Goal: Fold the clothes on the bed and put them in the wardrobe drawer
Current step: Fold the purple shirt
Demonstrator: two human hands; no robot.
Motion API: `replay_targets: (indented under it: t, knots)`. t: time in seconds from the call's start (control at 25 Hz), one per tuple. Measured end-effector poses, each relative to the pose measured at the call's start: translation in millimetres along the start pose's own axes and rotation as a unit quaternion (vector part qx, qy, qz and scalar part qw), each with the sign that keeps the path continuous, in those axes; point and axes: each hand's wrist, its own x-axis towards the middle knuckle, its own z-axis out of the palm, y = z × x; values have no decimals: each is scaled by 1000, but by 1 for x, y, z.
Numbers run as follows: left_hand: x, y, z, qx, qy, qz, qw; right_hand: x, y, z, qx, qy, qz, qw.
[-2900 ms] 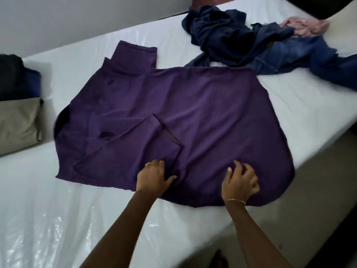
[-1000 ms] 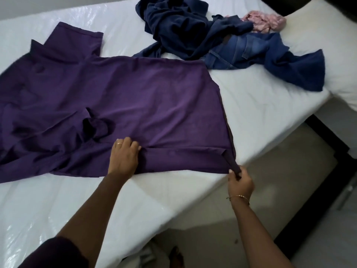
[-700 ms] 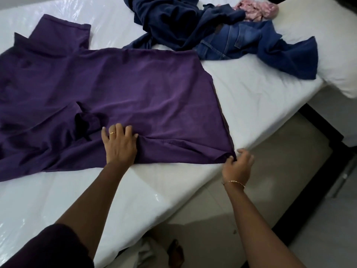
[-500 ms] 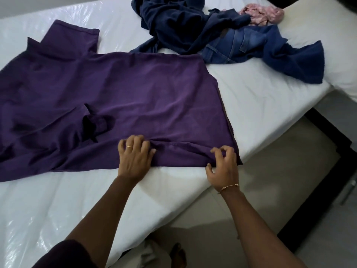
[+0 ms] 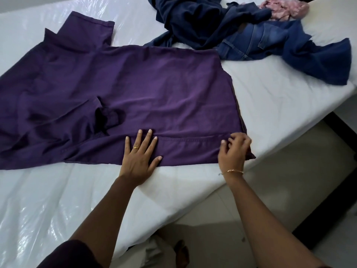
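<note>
The left hand [image 5: 139,159] is pressing flat, fingers spread, on the purple garment [image 5: 123,89], its folded hem running rightward to the right hand [image 5: 234,149], which is pinching the corner.

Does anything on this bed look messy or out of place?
Yes. The purple garment has a sleeve bunched up on its middle instead of lying flat, and dark blue clothes sit in a tangled heap at the far side.

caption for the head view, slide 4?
Left hand flat on purple cotton garment spread on white bed; right hand at its near corner.
</note>
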Motion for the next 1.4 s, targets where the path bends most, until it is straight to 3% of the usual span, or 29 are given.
replay_targets:
  t: [0.08,0.16,0.24,0.32,0.44,0.6,0.72,0.8,0.92,1.0,1.08,1.2,1.28,1.4]
  knots:
    - [0,1,1,-9,-9,-4,1000,-19,1,8,-123,-104,-71,984]
    - [0,-4,-3,-43,0,1,999,-22,5,16,-261,-178,-27,948]
    - [-6,-12,-9,-86,50,-24,995,-21,-3,20,-294,-168,21,941]
    - [-20,-26,-16,-96,130,-104,981,-28,-26,29,-267,-117,-39,956]
    - [-44,-62,-28,-102,205,-231,946,-45,-69,60,-200,-148,-176,952]
    - [-79,-140,-44,-71,235,-346,905,-70,-146,112,-58,-189,-265,944]
    - [-100,-202,-54,-65,210,-416,883,-79,-201,157,-20,-193,-302,933]
    - [-107,-233,-59,-67,164,-415,892,-77,-229,185,-29,-188,-285,940]
    - [-111,-259,-61,-43,97,-355,929,-63,-261,213,-90,-272,-114,951]
    - [-110,-274,-61,-63,89,-311,944,-50,-269,227,-174,-325,-36,929]
    - [-109,-283,-64,-84,104,-292,947,-40,-274,233,-231,-347,-14,909]
    - [-111,-295,-72,-67,128,-255,956,-33,-284,236,-195,-272,-2,942]
    - [-111,-305,-76,-45,130,-225,964,-38,-296,238,-119,-176,-37,976]
    - [-113,-320,-75,-18,134,-222,966,-45,-322,258,-88,-114,-115,983]
